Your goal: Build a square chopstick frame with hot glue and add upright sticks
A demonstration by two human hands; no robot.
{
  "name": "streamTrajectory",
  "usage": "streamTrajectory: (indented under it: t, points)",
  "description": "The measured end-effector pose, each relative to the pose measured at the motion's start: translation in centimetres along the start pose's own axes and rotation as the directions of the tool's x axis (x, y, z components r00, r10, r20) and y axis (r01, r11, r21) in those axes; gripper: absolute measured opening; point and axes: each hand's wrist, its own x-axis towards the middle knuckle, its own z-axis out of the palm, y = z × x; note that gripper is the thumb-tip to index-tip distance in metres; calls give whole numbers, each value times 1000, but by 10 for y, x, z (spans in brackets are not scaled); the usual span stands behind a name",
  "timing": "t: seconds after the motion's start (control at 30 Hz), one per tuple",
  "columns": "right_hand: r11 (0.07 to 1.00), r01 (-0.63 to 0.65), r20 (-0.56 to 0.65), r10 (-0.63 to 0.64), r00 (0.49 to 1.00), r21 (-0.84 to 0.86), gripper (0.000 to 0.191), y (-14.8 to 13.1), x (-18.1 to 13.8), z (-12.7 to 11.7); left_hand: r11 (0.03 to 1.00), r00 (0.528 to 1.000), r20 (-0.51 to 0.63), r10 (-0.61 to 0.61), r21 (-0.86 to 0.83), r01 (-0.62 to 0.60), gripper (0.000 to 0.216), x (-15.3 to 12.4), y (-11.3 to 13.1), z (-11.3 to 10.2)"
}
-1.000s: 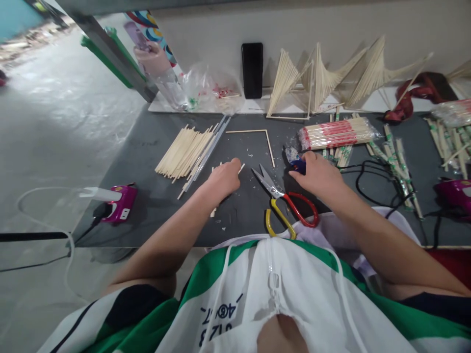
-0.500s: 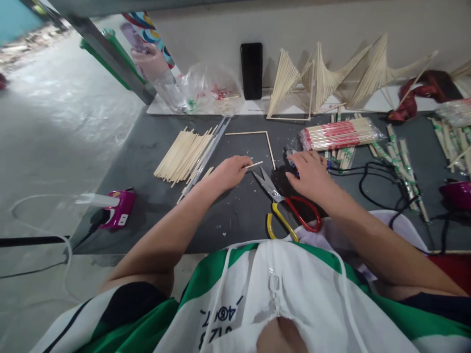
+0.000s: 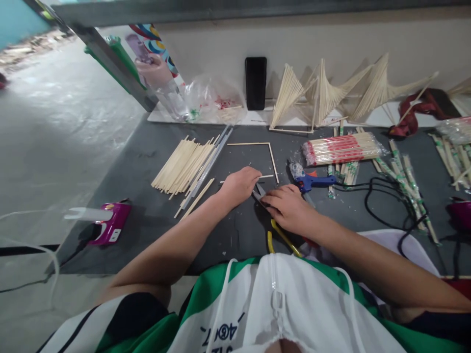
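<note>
Head view | left hand (image 3: 241, 186) pinches thin, pale, straight stick (image 3: 267, 176) above grey table (image 3: 136, 169), beside L-shaped sticks (image 3: 273, 159) | right hand (image 3: 287, 207) over yellow-handled, grey-bladed scissors (image 3: 283, 235), grip unclear

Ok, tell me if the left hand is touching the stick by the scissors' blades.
Touching. The head view shows the left hand pinching the stick, whose free end juts out to the right.
</note>
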Motion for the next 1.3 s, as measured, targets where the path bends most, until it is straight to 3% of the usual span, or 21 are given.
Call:
streamTrajectory:
  t: [0.13,0.2,0.27,0.37,0.43,0.53,0.63,0.87,0.97,1.13,1.23,1.3]
  points:
    - [972,204,-15,-204,979,113,34,7,4,5,997,999,27,31,73,-33,31,-1,-3,1]
    - [955,245,-91,-232,968,169,34,13,4,3,994,998,39,43,97,-47,30,-3,-5,2]
    - [965,204,-204,-169,964,166,33,22,2,-2,994,998,41,37,104,-41,32,-5,-8,2]
    - [993,29,-364,14,931,113,33,39,-5,-13,994,999,50,10,110,-16,34,-7,-10,3]
    - [992,-67,-474,111,873,108,32,53,-10,-17,991,998,63,-1,132,-7,34,-7,-10,2]
    - [985,-114,-601,167,781,127,27,72,-16,-17,987,997,72,-5,162,-7,33,-9,-7,2]
    - [978,-157,-638,208,741,137,25,88,-20,-14,982,996,84,14,186,-30,31,-11,-4,1]
    - [956,-225,-635,292,715,187,25,102,-21,-11,973,995,70,77,211,-90,30,-12,-9,4]
    - [959,-206,-645,284,710,195,25,98,-20,-11,974,995,-9,102,205,-98,28,-12,-12,5]
    - [968,-172,-684,252,684,184,24,92,-16,-12,996,956,-282,79,57,-66,24,-12,-10,-11]
    - [975,-140,-700,219,679,170,25,91,-15,-12,992,906,-420,-46,-126,-7,17,-2,-4,-30]
    - [979,-122,-707,201,678,162,25,91,-15,-12,948,897,-396,-196,-312,69,12,11,1,-41]
